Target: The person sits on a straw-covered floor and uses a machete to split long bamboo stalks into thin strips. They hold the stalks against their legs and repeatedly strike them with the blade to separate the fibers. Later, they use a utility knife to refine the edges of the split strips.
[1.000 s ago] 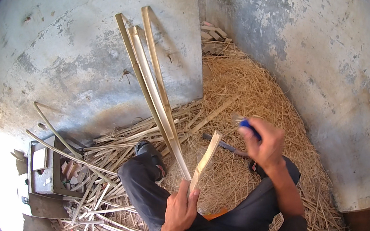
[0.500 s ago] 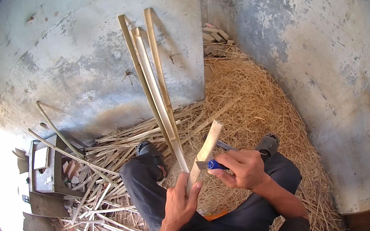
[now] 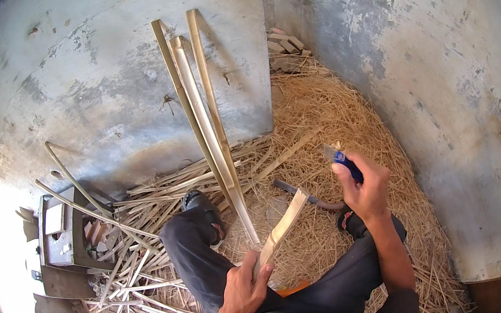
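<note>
Between my knees, my left hand [image 3: 243, 289] grips the lower end of a split bamboo strip [image 3: 283, 226], which slants up and away to the right. Its pale inner face shows along the upper part. My right hand [image 3: 368, 187] is raised off to the right, closed around the blue handle of a utility knife [image 3: 348, 165]. The short grey blade points left and stays well apart from the strip. On the shavings beyond the strip lies a tool with a dark flat metal end and a curved brown handle [image 3: 328, 204], close to my right foot.
Several long bamboo pieces [image 3: 203, 125] lean on the left wall [image 3: 103, 65]. Thin shavings [image 3: 328, 106] heap toward the corner, with bricks [image 3: 288, 44] behind. Cut strips [image 3: 147, 206] pile at the left beside a grey box [image 3: 63, 236]. Something orange [image 3: 294, 288] lies between my legs.
My right hand has lifted the knife off the strip and swung it up and away to the right. The strip's far end has tilted slightly right and nearer; my left hand still holds it.
</note>
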The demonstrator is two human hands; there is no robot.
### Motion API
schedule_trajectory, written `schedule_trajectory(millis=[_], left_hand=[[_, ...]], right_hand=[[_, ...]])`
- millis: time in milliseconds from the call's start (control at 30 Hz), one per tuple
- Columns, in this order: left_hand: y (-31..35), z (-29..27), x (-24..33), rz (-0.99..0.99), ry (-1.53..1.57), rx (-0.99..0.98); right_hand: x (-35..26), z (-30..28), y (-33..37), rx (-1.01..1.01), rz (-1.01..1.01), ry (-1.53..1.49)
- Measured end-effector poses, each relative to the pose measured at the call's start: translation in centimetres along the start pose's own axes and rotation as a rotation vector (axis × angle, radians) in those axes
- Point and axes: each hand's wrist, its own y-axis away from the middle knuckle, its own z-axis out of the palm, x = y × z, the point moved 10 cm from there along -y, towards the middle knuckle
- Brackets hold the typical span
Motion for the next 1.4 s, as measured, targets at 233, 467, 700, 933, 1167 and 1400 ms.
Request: schedule_trajectory(millis=[233, 467, 700, 933, 1167, 1400], left_hand=[[-1.7, -0.9, -1.2, -0.061, 0.047, 0.015], [-2.4, -0.6, 1.1, 0.046, 0.040, 0.030], [-2.8, -0.3, 1.7, 0.123, -0.069, 0.104], [-0.8, 0.7, 0.3, 0.215, -0.149, 0.061], [0.8, 2.2, -6.3, -0.191, 0.161, -0.247], [-0.4, 2.9, -6.4, -0.336, 0.770, -0.394]], right_hand=[[-5.1, 3.8, 2.9, -0.193, -0.207, -0.153], [-6.8, 5.7, 4.4, -0.272, -0.310, -0.092], [-6.6, 6.2, 4.2, -0.310, -0.262, -0.021], [-2.0, 3.1, 1.4, -0.031, -0.085, 0.075], [3.1, 1.5, -0.5, -0.175, 0.221, -0.081], [3.2, 12.1, 10.3, -1.086, 0.099, 0.154]])
